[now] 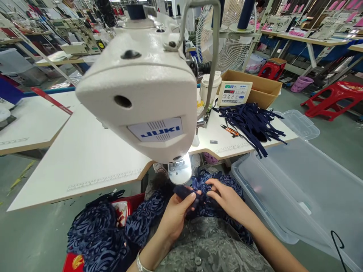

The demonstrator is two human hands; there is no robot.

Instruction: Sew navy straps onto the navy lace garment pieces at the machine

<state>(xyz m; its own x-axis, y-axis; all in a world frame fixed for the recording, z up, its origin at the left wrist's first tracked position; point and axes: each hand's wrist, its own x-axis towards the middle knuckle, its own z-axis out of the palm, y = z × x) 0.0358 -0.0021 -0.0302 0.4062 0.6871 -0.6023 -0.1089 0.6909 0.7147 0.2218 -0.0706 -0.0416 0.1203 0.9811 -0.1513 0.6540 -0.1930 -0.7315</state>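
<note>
Two bare hands in my lap right now, both busy just below the lit end of a big, glossy off-white sewing machine (141,83) with a blue JUKI label (157,130) on its nose. My left hand (176,214) has a plain dark navy fabric strip (182,192) pinched between thumb and fingers, and there's a silvery bracelet (141,263) on that wrist. My right hand (225,198) is curled at the bunched, swirl-patterned blue fabric (202,185) just beside it, thumb and forefinger up against the cloth; can't tell if they're actually gripping or only touching. That fabric spills over my lap, and a big heap of swirly dark-blue cloth (93,230) sits off to my left on something red.

Up on the white tabletop (107,158), to the right of the machine, I've got a loose pile of long navy fabric strips (252,117) with some ends hanging over the edge. Orange-handled metal snips (231,131) lie right beside it. Behind the pile stands a cream control panel with buttons (235,93), next to a lidded white cup (211,81) and in front of an open brown cardboard box (266,88). Large clear plastic bin (320,181) below the table, near my right arm.
</note>
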